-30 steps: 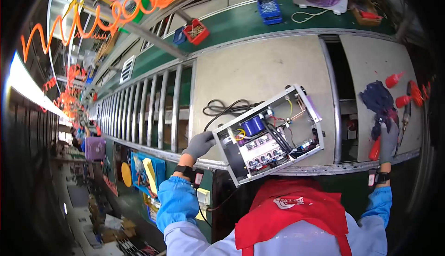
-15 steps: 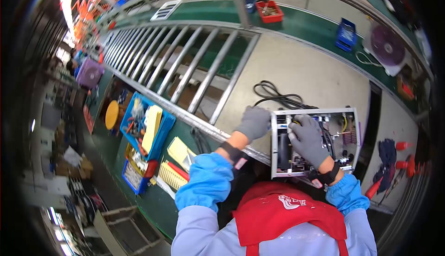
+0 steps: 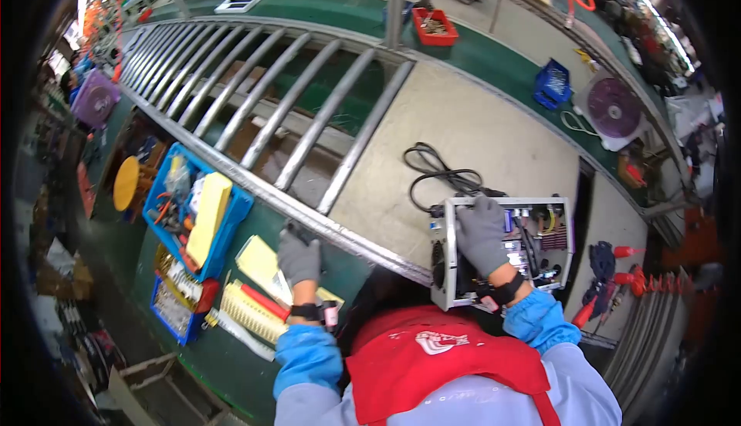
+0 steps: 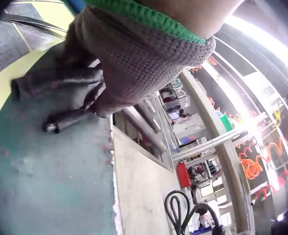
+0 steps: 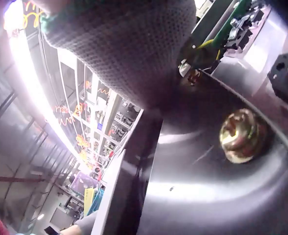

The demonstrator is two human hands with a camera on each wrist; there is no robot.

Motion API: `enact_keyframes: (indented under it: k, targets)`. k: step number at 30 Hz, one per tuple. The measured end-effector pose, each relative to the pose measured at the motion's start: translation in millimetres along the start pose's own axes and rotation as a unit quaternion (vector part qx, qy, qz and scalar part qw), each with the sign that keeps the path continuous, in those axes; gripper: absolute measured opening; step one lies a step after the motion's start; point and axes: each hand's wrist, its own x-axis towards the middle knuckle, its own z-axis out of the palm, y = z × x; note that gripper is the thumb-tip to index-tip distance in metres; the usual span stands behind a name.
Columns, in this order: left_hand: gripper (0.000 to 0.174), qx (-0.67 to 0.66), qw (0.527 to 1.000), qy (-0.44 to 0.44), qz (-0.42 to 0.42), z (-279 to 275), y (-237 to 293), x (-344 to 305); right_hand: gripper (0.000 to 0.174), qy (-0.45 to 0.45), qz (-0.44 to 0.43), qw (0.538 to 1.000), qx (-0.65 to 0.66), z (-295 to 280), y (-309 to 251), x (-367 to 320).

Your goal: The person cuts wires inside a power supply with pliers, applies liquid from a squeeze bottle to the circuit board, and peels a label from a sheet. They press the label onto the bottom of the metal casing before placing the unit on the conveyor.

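Observation:
My gloved left hand [image 3: 299, 258] is over the green bench and grips a tool with two black handles [image 4: 68, 120], perhaps pliers. In the left wrist view the handle ends stick out past the fingers, one showing a metal tip; the tool's head is hidden. My gloved right hand [image 3: 482, 233] reaches over the left end of an open metal casing [image 3: 532, 201] packed with electronics. Its fingertips are hidden by the glove, so I cannot tell what they hold. A brass-coloured screw [image 5: 239, 136] stands on the casing's metal plate in the right wrist view.
A black cable [image 3: 432, 167] lies coiled behind the casing on the beige board [image 3: 494, 133]. Metal rollers [image 3: 301, 113] run to the left. Blue bins [image 3: 231, 233] with tools and parts, yellow pads [image 3: 258, 260] and a red screwdriver [image 3: 584, 314] lie nearby.
The right hand has gone from a dark cloth at the right to the casing. My left hand has left the casing for the black-handled tool. The casing now sits straighter.

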Motion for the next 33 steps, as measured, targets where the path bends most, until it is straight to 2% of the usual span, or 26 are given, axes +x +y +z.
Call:
enact_keyframes:
  k: [1,2,4,6,7,9,10,11,12,14,16,19,23,26,27,30,33]
  targets:
    - [0.090,0.025,0.998,0.052,0.017,23,-16,9,0.022,-0.013,0.007,1.000,-0.012,-3,-3,0]
    - [0.080,-0.031,0.998,0.049,0.013,18,-13,9,0.023,-0.026,0.011,0.999,-0.021,-6,-5,1]
    - [0.060,-0.264,0.964,0.018,0.016,24,-20,19,0.023,0.022,-0.022,0.999,-0.045,-2,-2,5]
    - [0.045,-0.372,0.928,-0.032,-0.009,30,-8,16,0.019,-0.021,-0.059,0.998,-0.023,-6,5,11]
    - [0.038,-0.423,0.904,-0.055,-0.022,17,9,8,0.019,-0.025,-0.079,0.997,0.008,1,14,15]
    - [0.026,-0.576,0.808,-0.121,-0.001,-25,55,-38,0.020,-0.052,-0.102,0.992,0.050,8,29,18]
    - [0.023,-0.537,0.836,-0.092,0.071,-34,75,-59,0.021,-0.073,-0.106,0.990,0.061,8,35,19]
    - [0.026,-0.475,0.855,-0.023,0.206,-16,95,-81,0.022,-0.090,-0.114,0.986,0.077,9,40,24]
    - [0.029,-0.451,0.866,-0.051,0.209,-45,122,-111,0.023,-0.087,-0.118,0.986,0.076,9,41,26]
    - [0.028,-0.375,0.895,-0.028,0.241,-34,143,-133,0.024,-0.083,-0.124,0.986,0.074,8,41,25]
    - [0.027,-0.387,0.876,-0.021,0.287,-19,153,-151,0.023,-0.077,-0.122,0.986,0.077,7,40,24]
    - [0.030,-0.329,0.897,-0.060,0.289,1,160,-169,0.023,-0.093,-0.124,0.985,0.078,6,41,26]
    - [0.030,-0.237,0.921,-0.139,0.275,22,171,-157,0.022,-0.098,-0.131,0.982,0.097,6,43,27]
    - [0.027,-0.127,0.928,-0.050,0.347,65,171,-131,0.022,-0.088,-0.135,0.981,0.109,9,46,26]
    - [0.022,-0.084,0.929,-0.054,0.356,68,174,-124,0.022,-0.085,-0.135,0.981,0.112,11,46,26]
    - [0.036,-0.075,0.929,-0.054,0.359,71,180,-116,0.021,-0.090,-0.135,0.981,0.110,8,46,25]
    - [0.058,-0.160,0.907,0.021,0.389,65,200,-102,0.021,-0.080,-0.143,0.980,0.112,10,47,26]
